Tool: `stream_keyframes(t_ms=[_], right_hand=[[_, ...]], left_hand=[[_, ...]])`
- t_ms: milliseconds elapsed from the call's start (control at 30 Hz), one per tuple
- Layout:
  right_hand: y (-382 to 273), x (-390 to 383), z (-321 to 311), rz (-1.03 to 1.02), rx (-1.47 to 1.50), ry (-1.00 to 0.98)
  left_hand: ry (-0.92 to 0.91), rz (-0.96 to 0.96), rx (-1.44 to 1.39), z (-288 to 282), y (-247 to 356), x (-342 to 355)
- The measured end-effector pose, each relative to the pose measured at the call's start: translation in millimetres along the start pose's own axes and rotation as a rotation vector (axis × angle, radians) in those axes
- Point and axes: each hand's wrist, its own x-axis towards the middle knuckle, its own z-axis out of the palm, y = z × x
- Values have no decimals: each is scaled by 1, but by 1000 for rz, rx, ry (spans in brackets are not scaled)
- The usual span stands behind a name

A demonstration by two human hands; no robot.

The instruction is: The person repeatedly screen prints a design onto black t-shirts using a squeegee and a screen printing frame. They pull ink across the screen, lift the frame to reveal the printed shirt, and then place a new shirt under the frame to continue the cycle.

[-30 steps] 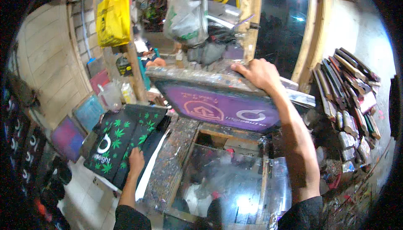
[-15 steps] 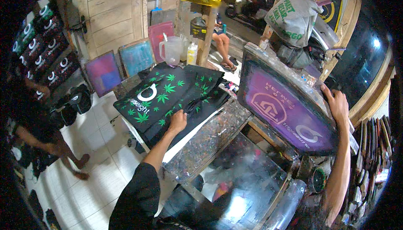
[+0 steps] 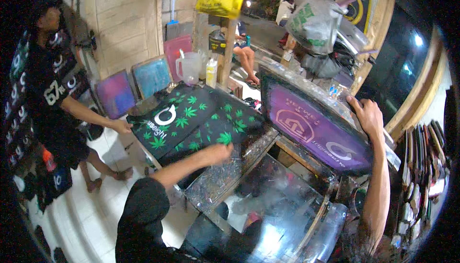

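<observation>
Black fabric pieces (image 3: 191, 131) with green leaf prints and a white ring logo lie spread on the table at centre left. My left hand (image 3: 221, 153), a little blurred, is closed at the near edge of the right-hand piece. A screen printing frame (image 3: 306, 124) with purple mesh stands tilted up on its hinged side at the right. My right hand (image 3: 368, 114) is wrapped over its upper edge near the right corner. Below the frame lies a dark glossy printing board (image 3: 282, 196), with light reflecting off it.
At left stands another person, whose hand (image 3: 122, 126) is by the table's left edge. Colourful screens (image 3: 152, 77), a clear jug (image 3: 189, 68) and a white-yellow bottle (image 3: 211, 72) are behind the fabric. A plastic bag (image 3: 314, 21) hangs above. Several upright frames (image 3: 424, 172) stack at far right.
My left hand has moved right and nearer, and the right-hand fabric has shifted with it, covering the white strip. The other person has come closer to the table. My right hand stays on the frame.
</observation>
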Motion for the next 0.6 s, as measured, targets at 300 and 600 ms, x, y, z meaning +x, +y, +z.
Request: stream_keyframes(t_ms=[300,600], right_hand=[[18,-2,10,-49,42,-12],[-25,-8,18,-153,23,57]], left_hand=[[163,401,245,136,326,0],[-70,885,-536,112,516,37]])
